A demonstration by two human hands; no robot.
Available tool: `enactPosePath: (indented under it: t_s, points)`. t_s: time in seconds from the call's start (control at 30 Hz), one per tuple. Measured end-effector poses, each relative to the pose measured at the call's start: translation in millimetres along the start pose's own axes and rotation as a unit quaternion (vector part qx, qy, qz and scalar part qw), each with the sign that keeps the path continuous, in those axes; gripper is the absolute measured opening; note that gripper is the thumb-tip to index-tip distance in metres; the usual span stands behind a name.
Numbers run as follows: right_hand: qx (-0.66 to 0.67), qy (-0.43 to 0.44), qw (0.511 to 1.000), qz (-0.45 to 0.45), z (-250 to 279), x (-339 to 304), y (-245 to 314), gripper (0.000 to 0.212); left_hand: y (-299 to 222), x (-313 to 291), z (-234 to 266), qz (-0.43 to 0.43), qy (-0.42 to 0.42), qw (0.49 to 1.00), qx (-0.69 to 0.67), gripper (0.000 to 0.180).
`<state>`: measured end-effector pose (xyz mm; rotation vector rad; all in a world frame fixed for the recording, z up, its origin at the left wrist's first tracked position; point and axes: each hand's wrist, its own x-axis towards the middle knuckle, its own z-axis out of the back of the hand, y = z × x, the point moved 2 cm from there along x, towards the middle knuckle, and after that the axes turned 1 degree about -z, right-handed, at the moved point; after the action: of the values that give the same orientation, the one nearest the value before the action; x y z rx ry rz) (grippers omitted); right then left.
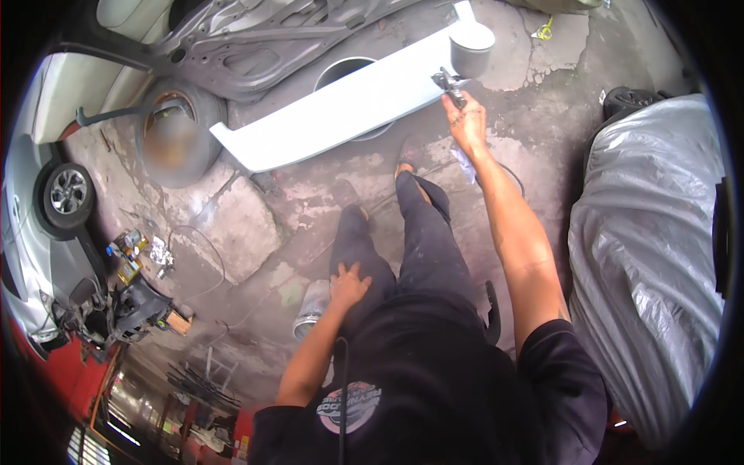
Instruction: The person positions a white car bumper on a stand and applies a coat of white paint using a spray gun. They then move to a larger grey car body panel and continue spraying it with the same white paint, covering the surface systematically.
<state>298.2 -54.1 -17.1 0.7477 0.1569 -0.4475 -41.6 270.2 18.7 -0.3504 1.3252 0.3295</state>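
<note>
My right hand (467, 122) is stretched forward and grips a spray gun (451, 85) with a grey cup (471, 48) on top. Its nozzle sits against the right part of a long white car panel (341, 108), which lies across a round drum (349, 71). My left hand (348, 285) rests flat on my left thigh, over dark trousers, holding nothing. A cloth hangs below my right wrist. A hose runs down from that hand across the concrete floor.
A grey car door (256, 39) leans at the top. A tyre (180, 136) stands left of the panel. A silver car (46, 225) sits far left, a plastic-covered car (651, 256) on the right. A metal can (311, 308) and small bottles (128, 252) lie on the cracked floor.
</note>
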Motion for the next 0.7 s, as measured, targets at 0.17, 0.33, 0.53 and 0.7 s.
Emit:
enactPosePath:
  t_s: [0.17,0.33,0.53,0.7]
  points:
    - [0.014,0.096,0.995,0.036,-114,-95,70,0.035,54,4,-4,-0.018,-0.005,1.0,0.0,0.077]
    - [0.1,0.233,0.967,0.029,-181,-163,125,0.043,89,11,-4,-0.033,-0.014,0.999,0.021,0.077]
    - [0.11,0.239,0.965,0.015,-180,-166,107,0.048,109,19,4,-0.023,0.045,0.998,0.045,0.093]
    - [0.03,0.093,0.995,0.0,-123,-89,45,0.05,114,31,-6,-0.012,0.057,0.997,0.051,0.097]
